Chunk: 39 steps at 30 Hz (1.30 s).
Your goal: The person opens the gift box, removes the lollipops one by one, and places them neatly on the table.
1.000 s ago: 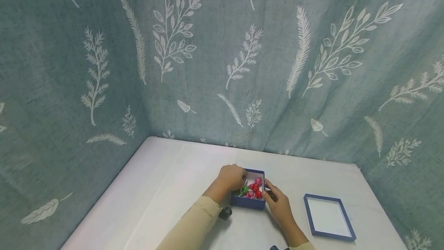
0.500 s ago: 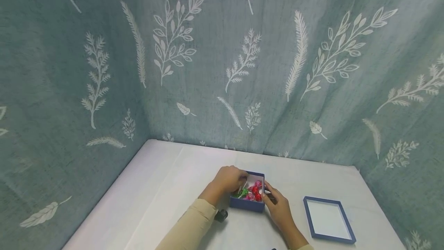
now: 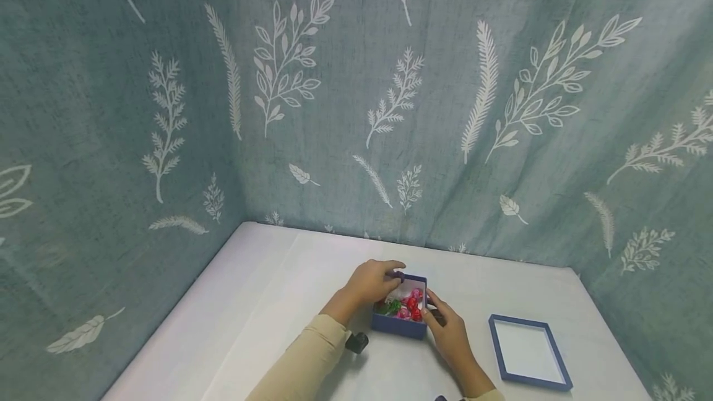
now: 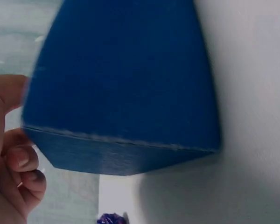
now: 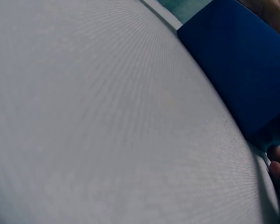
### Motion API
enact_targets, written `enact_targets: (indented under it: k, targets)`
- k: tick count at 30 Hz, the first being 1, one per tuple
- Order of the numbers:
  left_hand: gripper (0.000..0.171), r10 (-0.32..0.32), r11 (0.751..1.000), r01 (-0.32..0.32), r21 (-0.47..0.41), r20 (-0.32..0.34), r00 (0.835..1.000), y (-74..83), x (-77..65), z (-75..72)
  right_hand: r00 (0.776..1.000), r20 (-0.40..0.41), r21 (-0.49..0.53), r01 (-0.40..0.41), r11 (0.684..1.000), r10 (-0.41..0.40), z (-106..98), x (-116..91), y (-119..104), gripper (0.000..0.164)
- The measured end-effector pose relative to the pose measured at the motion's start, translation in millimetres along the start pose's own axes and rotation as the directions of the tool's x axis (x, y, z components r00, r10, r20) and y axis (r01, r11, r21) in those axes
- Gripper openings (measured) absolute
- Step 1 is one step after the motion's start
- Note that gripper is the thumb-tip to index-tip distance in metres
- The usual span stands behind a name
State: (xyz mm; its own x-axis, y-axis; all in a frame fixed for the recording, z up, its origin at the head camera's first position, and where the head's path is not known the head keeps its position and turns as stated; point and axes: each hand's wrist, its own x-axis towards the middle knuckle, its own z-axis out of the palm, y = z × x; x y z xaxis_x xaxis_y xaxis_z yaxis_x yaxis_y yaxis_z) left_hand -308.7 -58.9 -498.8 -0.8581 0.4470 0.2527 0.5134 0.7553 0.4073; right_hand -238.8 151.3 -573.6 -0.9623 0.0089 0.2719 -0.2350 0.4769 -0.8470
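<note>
At blue box [image 3: 398, 327], far-left corner: your left hand [image 3: 367, 283], can't tell if gripping | right wall: your right hand [image 3: 450, 332], clamped on box | inside: shiny candies [image 3: 411, 303] | well right: blue-edged lid [image 3: 527, 349]

Candies [image 3: 412, 304] in box [image 3: 398, 327] (lid [image 3: 529, 351] R, on tbl [image 3: 278, 302]).

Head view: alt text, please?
A person's right hand grips an open blue box of wrapped sweets, with the left hand at its left rim. A blue-edged lid lies to the right on the white table.
</note>
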Motion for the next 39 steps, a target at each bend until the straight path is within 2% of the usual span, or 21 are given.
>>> enact_targets:
  k: [2, 4, 11, 19, 24, 30, 39]
  targets:
    - [0.036, -0.029, 0.997, 0.03, -0.073, 0.015, 0.999, 0.9, -1.1, -1.7, 1.0, -0.001, -0.006, 0.006, 1.0, -0.006, 0.1, -0.1, 1.1, 0.047]
    - [0.037, -0.03, 0.994, 0.032, -0.108, 0.021, 0.999, 1.4, -1.3, -2.6, 1.0, -0.009, -0.01, 0.015, 1.0, -0.015, 0.4, -0.2, 1.9, 0.047]
    - [0.037, -0.005, 0.999, 0.007, -0.045, 0.027, 1.0, 0.1, -4.7, -5.9, 1.0, -0.006, 0.002, 0.023, 1.0, -0.023, 3.0, -0.3, 3.6, 0.047]
    - [0.032, -0.005, 0.991, 0.004, -0.133, -0.014, 1.0, -1.5, -7.9, -13.9, 1.0, -0.002, 0.004, 0.013, 1.0, -0.013, 2.8, 0.2, 3.8, 0.048]
    - [0.031, 0.011, 0.992, -0.013, -0.125, -0.02, 1.0, -5.1, -7.5, -17.2, 1.0, 0.004, -0.013, -0.011, 1.0, 0.011, -0.2, -0.3, 1.5, 0.048]
    - [0.033, -0.012, 0.992, 0.011, -0.128, -0.01, 1.0, -13.7, -10.7, -23.6, 1.0, 0.004, -0.01, -0.024, 1.0, 0.024, -3.4, -1.3, 1.2, 0.048]
    - [0.033, -0.045, 0.992, 0.042, -0.122, -0.022, 0.999, -36.8, -16.3, -35.3, 1.0, -0.005, 0.006, -0.016, 1.0, 0.016, -0.1, 1.3, 2.1, 0.047]
